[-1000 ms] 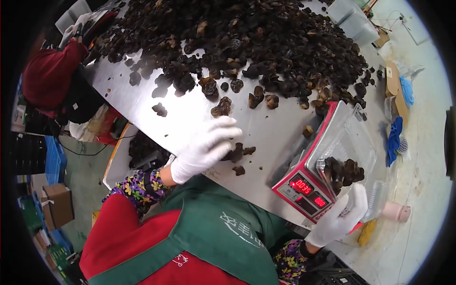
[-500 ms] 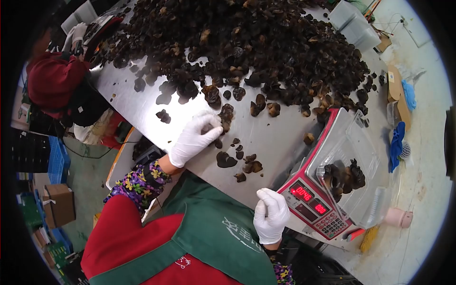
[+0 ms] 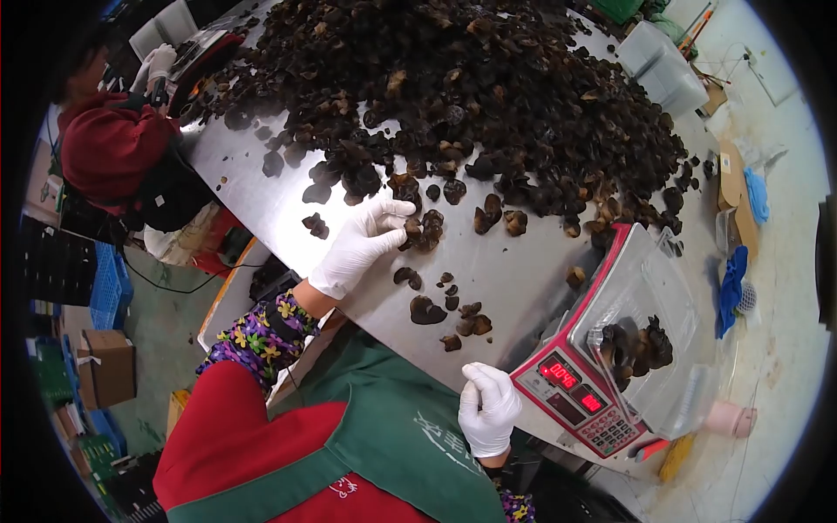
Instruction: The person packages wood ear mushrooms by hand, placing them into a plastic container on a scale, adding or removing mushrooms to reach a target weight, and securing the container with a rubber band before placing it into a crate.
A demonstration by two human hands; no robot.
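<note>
On the shiny steel table, your left hand in its white glove is now up at the edge of the big dark heap of dried mushrooms. A second ago it was lower down, near the small loose pieces. It has moved up and away from you. Its fingers are stretched out and a little spread, and the tips touch a small clump of brown mushrooms just beside the heap. They do not pinch it yet.

Your right hand in its white glove was over by the front of the red scale a second ago. Now it is back at the near edge of the table, just left of the scale. Its fingers are curled in loosely. You hold nothing in it that I can see.

The clear plastic box sits on top of the scale with a few dark mushrooms inside. The red numbers are lit, but they are too small for me to be sure of. I think the box needs more mushrooms, so you are reaching for them.

Another person in a red top works at the far left end of the table.
</note>
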